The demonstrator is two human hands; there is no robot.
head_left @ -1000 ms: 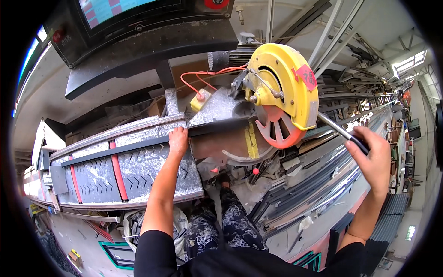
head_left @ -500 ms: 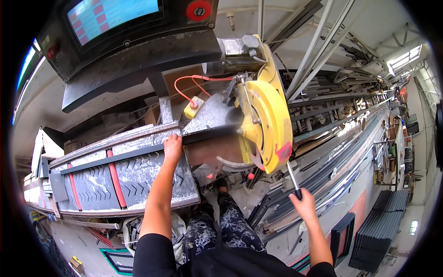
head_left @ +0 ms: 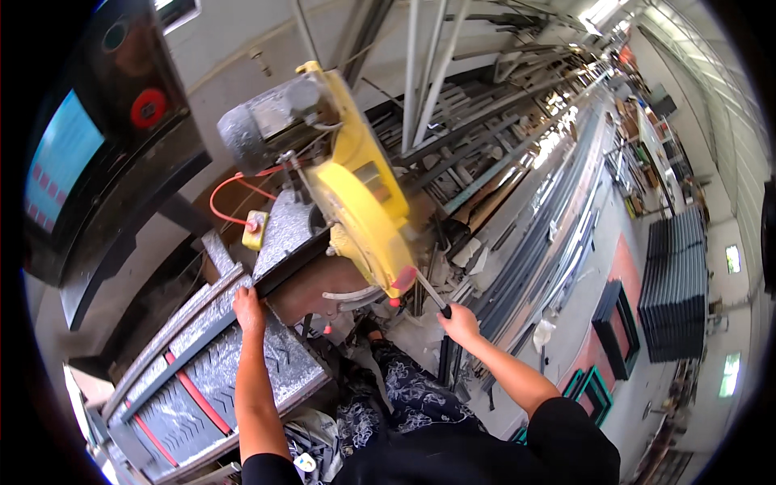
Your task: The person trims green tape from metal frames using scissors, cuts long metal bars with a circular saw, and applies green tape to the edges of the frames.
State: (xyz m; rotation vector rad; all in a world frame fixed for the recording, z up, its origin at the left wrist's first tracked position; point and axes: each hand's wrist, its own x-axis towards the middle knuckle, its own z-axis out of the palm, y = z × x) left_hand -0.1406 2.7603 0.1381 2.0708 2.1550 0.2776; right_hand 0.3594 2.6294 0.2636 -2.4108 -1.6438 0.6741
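Note:
My left hand (head_left: 248,309) is closed over a long dark metal profile (head_left: 194,343), near the end of the measuring bed (head_left: 283,356). The profile runs across the bed and under the yellow blade guard (head_left: 364,222) of a cut-off saw. With my right hand (head_left: 461,325) I grip the black end of the saw's metal lever handle (head_left: 426,285), which sticks out from the guard. The guard hides the blade and the profile's far end. A grey motor (head_left: 271,121) sits behind the guard.
A control panel with a blue screen (head_left: 65,153) and red button (head_left: 148,107) stands at the left. A yellow switch box (head_left: 255,232) hangs on a red cable. Long metal profiles (head_left: 558,210) lie at the right, near stacked dark ribbed pieces (head_left: 673,283).
My view has turned to the right and tilted, so the saw and bed appear farther left. Both hands keep their grips on the profile and the lever handle.

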